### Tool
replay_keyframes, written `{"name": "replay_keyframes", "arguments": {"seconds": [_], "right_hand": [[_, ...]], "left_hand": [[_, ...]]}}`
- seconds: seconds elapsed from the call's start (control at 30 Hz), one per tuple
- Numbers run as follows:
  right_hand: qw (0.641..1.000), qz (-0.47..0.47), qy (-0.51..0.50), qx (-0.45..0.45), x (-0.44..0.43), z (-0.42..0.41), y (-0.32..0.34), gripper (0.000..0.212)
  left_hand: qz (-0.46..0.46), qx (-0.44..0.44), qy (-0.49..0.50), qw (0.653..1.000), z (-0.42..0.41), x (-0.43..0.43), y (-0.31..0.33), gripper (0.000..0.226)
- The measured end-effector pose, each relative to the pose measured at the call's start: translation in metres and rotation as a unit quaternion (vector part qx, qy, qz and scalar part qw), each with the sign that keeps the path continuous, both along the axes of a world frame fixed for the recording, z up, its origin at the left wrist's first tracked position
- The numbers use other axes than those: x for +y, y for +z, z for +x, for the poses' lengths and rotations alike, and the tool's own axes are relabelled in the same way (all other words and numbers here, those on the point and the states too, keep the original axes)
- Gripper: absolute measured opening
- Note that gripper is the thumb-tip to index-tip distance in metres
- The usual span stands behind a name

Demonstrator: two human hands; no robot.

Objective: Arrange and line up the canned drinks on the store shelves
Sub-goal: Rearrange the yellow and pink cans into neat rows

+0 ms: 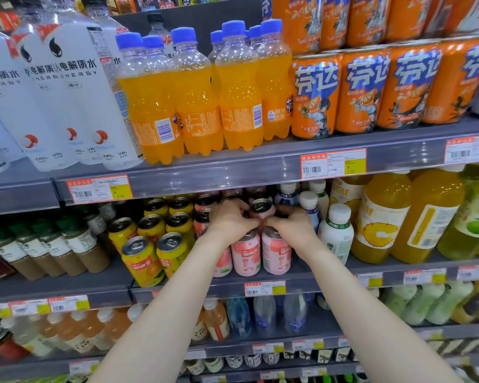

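Observation:
Several pink cans (246, 254) stand in rows on the middle shelf (194, 288), with several yellow cans (143, 261) to their left. Both my hands reach into the pink rows. My left hand (228, 219) and my right hand (293, 225) curl around one pink can (262, 207) in a back row, one hand on each side of it. That can's silver top shows between my fingers; its body is mostly hidden by my hands. Two front pink cans stand upright just below my wrists.
White-capped bottles (336, 233) stand right of the pink cans, then big yellow juice bottles (379, 217). Brown jars (67, 252) stand at left. The upper shelf (233, 170) overhangs close above, bearing orange soda bottles (194, 106) and orange cans (315, 98).

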State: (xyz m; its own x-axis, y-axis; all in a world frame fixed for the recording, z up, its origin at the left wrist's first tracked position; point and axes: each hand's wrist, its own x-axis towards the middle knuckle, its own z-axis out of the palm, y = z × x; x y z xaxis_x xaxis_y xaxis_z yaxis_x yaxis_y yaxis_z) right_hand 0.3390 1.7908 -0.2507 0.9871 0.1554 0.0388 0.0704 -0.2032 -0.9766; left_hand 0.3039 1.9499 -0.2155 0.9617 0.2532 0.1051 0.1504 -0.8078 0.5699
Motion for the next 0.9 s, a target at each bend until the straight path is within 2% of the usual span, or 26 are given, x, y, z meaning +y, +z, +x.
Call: {"name": "replay_keyframes", "arguments": {"seconds": [0.13, 0.37, 0.53, 0.63, 0.77, 0.9], "right_hand": [[1.000, 0.001, -0.004, -0.007, 0.000, -0.002, 0.003, 0.025], [1.000, 0.016, 0.007, 0.009, -0.002, -0.003, 0.000, 0.024], [0.998, 0.059, 0.016, 0.011, -0.010, -0.020, 0.001, 0.014], [0.997, 0.070, 0.027, 0.006, -0.016, -0.027, -0.009, 0.008], [0.996, 0.072, 0.042, 0.032, -0.029, -0.039, -0.021, 0.038], [0.994, 0.018, 0.103, 0.027, -0.042, -0.048, -0.042, 0.061]], "left_hand": [[0.004, 0.008, 0.010, 1.000, 0.004, 0.000, -0.001, 0.032], [0.048, 0.010, 0.004, 0.999, 0.003, -0.001, 0.001, 0.040], [0.097, -0.088, 0.016, 0.991, -0.017, -0.007, -0.001, 0.030], [0.113, -0.105, 0.009, 0.988, -0.032, -0.005, -0.009, 0.032], [0.152, -0.097, -0.033, 0.983, -0.051, 0.001, -0.016, 0.046], [0.198, -0.080, -0.042, 0.976, -0.063, 0.003, -0.022, 0.058]]}}
